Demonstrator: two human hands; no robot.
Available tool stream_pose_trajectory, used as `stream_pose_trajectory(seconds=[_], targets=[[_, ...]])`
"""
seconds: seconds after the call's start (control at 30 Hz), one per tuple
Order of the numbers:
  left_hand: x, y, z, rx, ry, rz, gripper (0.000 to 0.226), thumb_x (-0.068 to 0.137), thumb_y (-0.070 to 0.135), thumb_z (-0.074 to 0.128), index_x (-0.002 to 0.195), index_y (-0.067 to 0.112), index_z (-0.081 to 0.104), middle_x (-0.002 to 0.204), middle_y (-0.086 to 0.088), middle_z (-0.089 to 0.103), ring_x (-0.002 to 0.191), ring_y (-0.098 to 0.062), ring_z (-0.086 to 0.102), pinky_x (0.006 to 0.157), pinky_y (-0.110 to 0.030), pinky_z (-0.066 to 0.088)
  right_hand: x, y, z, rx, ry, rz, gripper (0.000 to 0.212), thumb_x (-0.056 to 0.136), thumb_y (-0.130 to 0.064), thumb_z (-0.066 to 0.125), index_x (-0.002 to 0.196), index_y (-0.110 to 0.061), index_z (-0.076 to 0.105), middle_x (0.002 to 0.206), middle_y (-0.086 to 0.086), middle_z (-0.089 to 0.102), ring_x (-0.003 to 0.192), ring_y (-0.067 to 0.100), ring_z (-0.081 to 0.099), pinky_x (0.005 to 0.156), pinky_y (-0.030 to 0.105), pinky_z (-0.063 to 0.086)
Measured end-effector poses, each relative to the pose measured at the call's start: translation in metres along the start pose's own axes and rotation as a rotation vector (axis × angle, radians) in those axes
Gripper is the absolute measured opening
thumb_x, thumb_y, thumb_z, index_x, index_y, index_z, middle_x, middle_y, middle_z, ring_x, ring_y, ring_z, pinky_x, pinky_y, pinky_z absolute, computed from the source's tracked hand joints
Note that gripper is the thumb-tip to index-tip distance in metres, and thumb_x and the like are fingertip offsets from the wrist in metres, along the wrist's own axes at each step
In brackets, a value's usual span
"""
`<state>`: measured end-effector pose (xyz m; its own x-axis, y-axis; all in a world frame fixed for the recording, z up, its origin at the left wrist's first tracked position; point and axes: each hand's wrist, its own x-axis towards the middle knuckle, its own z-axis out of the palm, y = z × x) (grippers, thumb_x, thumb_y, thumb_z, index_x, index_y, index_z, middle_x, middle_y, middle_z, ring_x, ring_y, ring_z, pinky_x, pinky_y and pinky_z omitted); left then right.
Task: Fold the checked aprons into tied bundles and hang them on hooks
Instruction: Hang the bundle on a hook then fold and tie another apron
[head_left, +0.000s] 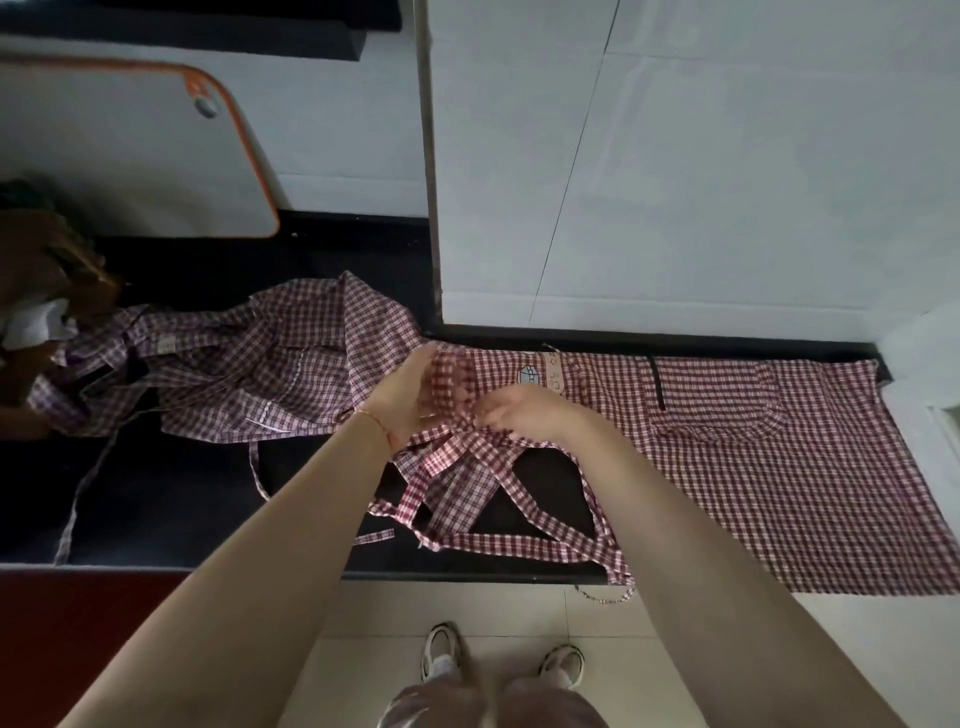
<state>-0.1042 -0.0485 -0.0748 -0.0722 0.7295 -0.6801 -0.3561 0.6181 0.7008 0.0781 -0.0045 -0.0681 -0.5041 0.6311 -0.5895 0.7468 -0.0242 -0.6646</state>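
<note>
Nearest are the person's knees and two white trainers (501, 657) on the pale floor tiles, with both bare forearms reaching forward over the black tabletop (171, 499).

At the far left a brown bag (49, 270) stands on the tabletop, and behind it a white board with an orange rim (156, 156) leans at the wall. Next comes a crumpled heap of checked aprons (270, 358), its loose ties trailing toward the front edge.

The left hand (402, 392) is raised just right of the heap, palm turned inward, fingers fairly straight and blurred, touching the bunched top of the spread apron (753, 467). Whether it pinches the cloth I cannot tell. The right hand (519, 413) sits close beside it, fingers curled down onto the gathered checked straps (467, 483), which fan out below both hands toward the near edge.

To the right of the hands the spread apron lies flat, pocket up, its hem overhanging the tabletop's front edge.
</note>
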Motion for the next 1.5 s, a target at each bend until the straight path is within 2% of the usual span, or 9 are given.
stream_pose_trajectory(seconds=[0.13, 0.23, 0.33, 0.43, 0.63, 0.83, 1.17, 1.33, 1.5], targets=[[-0.006, 0.006, -0.012, 0.582, 0.02, -0.064, 0.041, 0.097, 0.042, 0.055, 0.086, 0.006, 0.072, 0.075, -0.006, 0.069, 0.054, -0.011, 0.058, 0.053, -0.021, 0.046, 0.006, 0.006, 0.002, 0.212, 0.142, 0.09, 0.025, 0.098, -0.005, 0.056, 0.115, -0.018, 0.068, 0.113, 0.0, 0.071, 0.087, 0.013, 0.072, 0.084, 0.031, 0.059], [-0.005, 0.006, -0.02, 1.542, 0.133, -0.132, 0.02, 0.088, 0.033, 0.066, 0.093, 0.014, 0.068, 0.084, 0.0, 0.068, 0.075, -0.013, 0.062, 0.071, -0.026, 0.051, 0.004, 0.018, 0.001, 0.212, 0.367, 0.178, 0.024, 0.101, -0.008, 0.048, 0.112, -0.015, 0.068, 0.106, 0.005, 0.07, 0.087, 0.02, 0.071, 0.083, 0.036, 0.058], [-0.007, -0.002, -0.008, 1.826, 0.465, 0.074, 0.028, 0.092, 0.024, 0.06, 0.118, 0.014, 0.06, 0.109, -0.005, 0.063, 0.101, -0.022, 0.059, 0.085, -0.035, 0.05, 0.0, 0.037, 0.002, 0.063, 0.497, 0.24, 0.025, 0.101, -0.012, 0.048, 0.114, -0.004, 0.067, 0.11, 0.013, 0.068, 0.101, 0.031, 0.067, 0.089, 0.044, 0.055], [-0.003, -0.014, 0.016, 1.594, 0.516, 0.3, 0.02, 0.095, 0.02, 0.05, 0.11, 0.012, 0.061, 0.104, -0.005, 0.065, 0.095, -0.023, 0.062, 0.078, -0.036, 0.053, -0.007, 0.057, 0.004, -0.024, 0.622, 0.298, 0.013, 0.093, -0.006, 0.057, 0.101, -0.001, 0.066, 0.101, 0.016, 0.068, 0.091, 0.03, 0.066, 0.081, 0.042, 0.056], [0.012, -0.043, 0.059, 0.335, 0.227, -0.242, 0.027, 0.1, 0.017, 0.051, 0.102, -0.006, 0.066, 0.085, -0.018, 0.074, 0.058, -0.022, 0.068, 0.048, -0.026, 0.056, -0.019, 0.116, 0.01, -0.222, 0.619, 0.453, 0.017, 0.085, -0.017, 0.07, 0.089, -0.014, 0.054, 0.082, 0.004, 0.061, 0.073, 0.022, 0.061, 0.063, 0.038, 0.052], [0.026, -0.075, 0.095, -0.066, 0.184, -0.297, 0.023, 0.102, 0.016, 0.053, 0.117, 0.0, 0.057, 0.089, -0.012, 0.068, 0.07, -0.022, 0.067, 0.052, -0.03, 0.054, -0.034, 0.142, 0.02, -0.178, 0.45, 0.395, 0.034, 0.086, -0.033, 0.074, 0.105, -0.015, 0.053, 0.095, 0.003, 0.06, 0.081, 0.018, 0.062, 0.066, 0.028, 0.047], [0.047, -0.085, 0.117, -0.228, 0.3, -0.273, 0.017, 0.092, 0.02, 0.07, 0.101, 0.006, 0.068, 0.077, -0.003, 0.067, 0.062, -0.011, 0.062, 0.054, -0.024, 0.05, -0.048, 0.156, 0.015, -0.131, 0.375, 0.355, 0.018, 0.09, -0.017, 0.063, 0.082, -0.019, 0.047, 0.074, -0.003, 0.046, 0.06, 0.01, 0.044, 0.054, 0.024, 0.034], [0.042, -0.073, 0.13, -0.044, 0.485, 0.137, 0.026, 0.093, 0.017, 0.057, 0.068, 0.011, 0.056, 0.058, 0.0, 0.051, 0.05, -0.01, 0.043, 0.048, -0.023, 0.038, -0.064, 0.145, 0.007, 0.0, 0.534, 0.216, 0.01, 0.09, -0.02, 0.06, 0.09, -0.022, 0.05, 0.076, -0.005, 0.052, 0.065, 0.011, 0.049, 0.059, 0.026, 0.039], [0.034, -0.1, 0.112, 0.303, 0.602, 0.027, 0.03, 0.099, 0.026, 0.044, 0.081, 0.008, 0.06, 0.072, -0.003, 0.064, 0.057, -0.016, 0.057, 0.053, -0.029, 0.046, -0.059, 0.141, 0.022, -0.19, 0.167, 0.23, 0.036, 0.092, -0.019, 0.061, 0.127, -0.017, 0.051, 0.114, 0.002, 0.061, 0.089, 0.017, 0.064, 0.077, 0.029, 0.052]])
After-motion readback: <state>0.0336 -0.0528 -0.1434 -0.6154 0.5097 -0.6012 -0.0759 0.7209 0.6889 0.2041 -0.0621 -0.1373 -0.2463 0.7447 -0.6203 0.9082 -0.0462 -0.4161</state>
